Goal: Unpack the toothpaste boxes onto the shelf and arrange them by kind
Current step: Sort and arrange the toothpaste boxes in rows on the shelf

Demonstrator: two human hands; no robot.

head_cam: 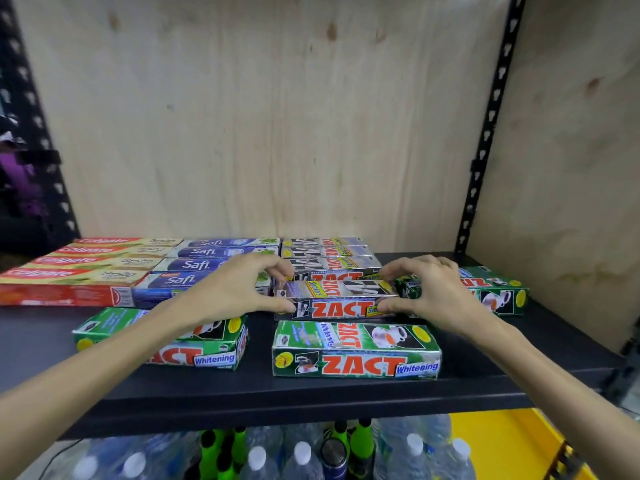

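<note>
**Silver Zact box held end to end, lined up with its own stack**

The person is gripping the silver Zact box (335,299) at both short ends: the left hand (239,292) is pinching the left end between thumb and fingers, and the right hand (429,292) is doing the same at the right end. The box's long axis is running left to right, across the gap between the hands, parallel to the shelf (311,396) front edge. It is lying just in front of the silver Zact row (329,258), so the coming move looks like a short push straight back, both hands equally near. The green Zact Whitening boxes (356,351) are lying loose around it, nearer the person, not yet grouped. The Colgate row (86,268) and Safi row (207,261) are sitting to the left.
</note>
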